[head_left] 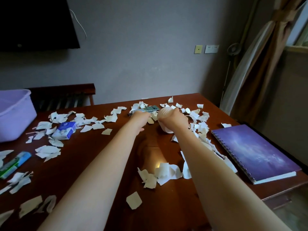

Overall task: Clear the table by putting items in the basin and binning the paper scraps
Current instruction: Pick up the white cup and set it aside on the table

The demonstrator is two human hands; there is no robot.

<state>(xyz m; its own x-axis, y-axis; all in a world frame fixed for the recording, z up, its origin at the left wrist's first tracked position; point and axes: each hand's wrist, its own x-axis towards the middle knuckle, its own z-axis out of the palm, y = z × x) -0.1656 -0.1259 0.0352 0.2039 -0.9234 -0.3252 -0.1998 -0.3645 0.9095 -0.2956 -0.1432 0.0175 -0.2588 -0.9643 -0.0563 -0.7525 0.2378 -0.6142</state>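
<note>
Torn white paper scraps (164, 174) lie all over the dark wooden table (93, 164). My right hand (175, 119) grips a ribbed pale paper cup (164, 112), tilted on its side above the table's far middle. My left hand (140, 116) reaches to the far edge, its fingers on a grey-green packet (146, 108) next to the cup; whether it grips the packet I cannot tell. A lilac plastic basin (15, 114) stands at the far left corner.
A blue-and-white tissue pack (65, 130) lies left of centre. A green-and-blue tube (15, 162) rests at the left edge. A purple spiral notebook (255, 152) sits at the right edge. A chair back stands behind the table.
</note>
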